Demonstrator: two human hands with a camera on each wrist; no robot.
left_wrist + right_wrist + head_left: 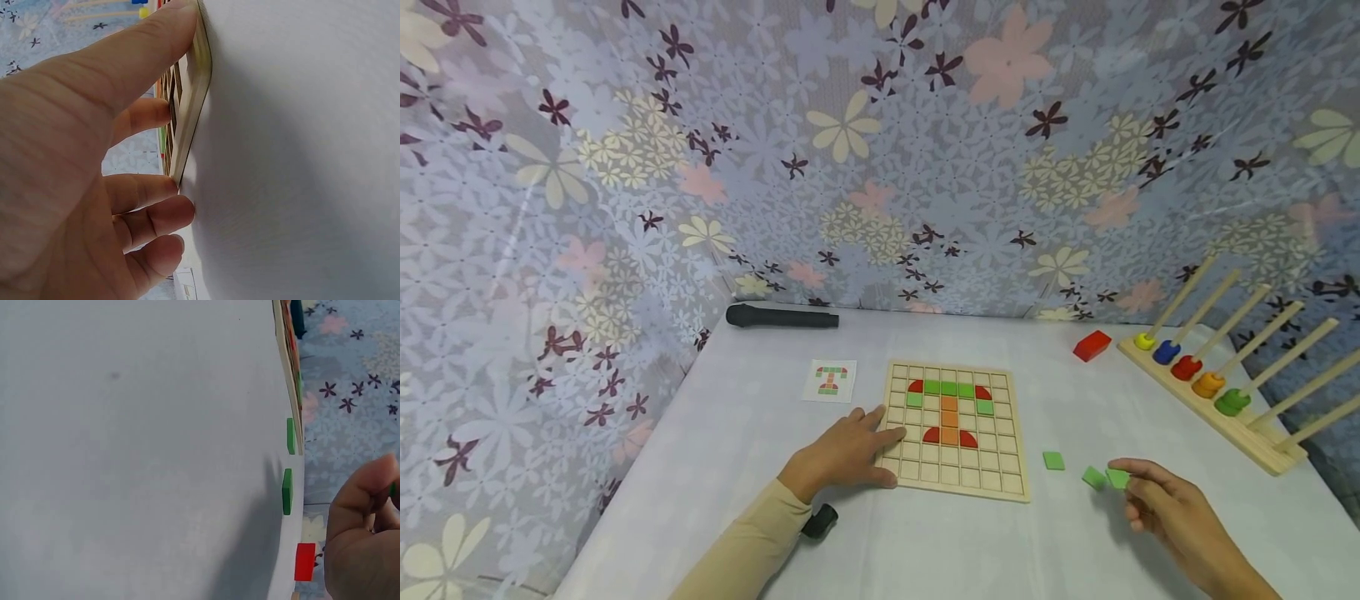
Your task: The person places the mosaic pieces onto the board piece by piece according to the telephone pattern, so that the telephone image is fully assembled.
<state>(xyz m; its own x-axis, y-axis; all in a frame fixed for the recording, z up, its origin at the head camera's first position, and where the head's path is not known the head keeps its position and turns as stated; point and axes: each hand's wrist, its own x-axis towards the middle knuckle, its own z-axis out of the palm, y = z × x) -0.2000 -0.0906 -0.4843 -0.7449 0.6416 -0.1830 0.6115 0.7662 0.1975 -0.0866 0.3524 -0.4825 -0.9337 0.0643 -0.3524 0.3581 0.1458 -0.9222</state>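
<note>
My left hand (850,450) rests at the left edge of a wooden grid board (917,475), fingers spread. In the left wrist view its thumb (144,47) lies along the board's rim and a finger reaches over the top. The board carries green squares, a column of orange squares (950,419) and red quarter-round pieces (968,439). To the right of the board, my right hand (1172,508) pinches a green square tile (1117,478), mostly hidden by fingers in the right wrist view. Two more green tiles (1053,461) lie on the table nearby.
A pattern card (830,381) lies left of the board, with a black microphone (782,317) behind it. Back right are a red block (1092,346) and a wooden peg stand (1240,417) with coloured rings. A dark object (820,522) sits by the left forearm.
</note>
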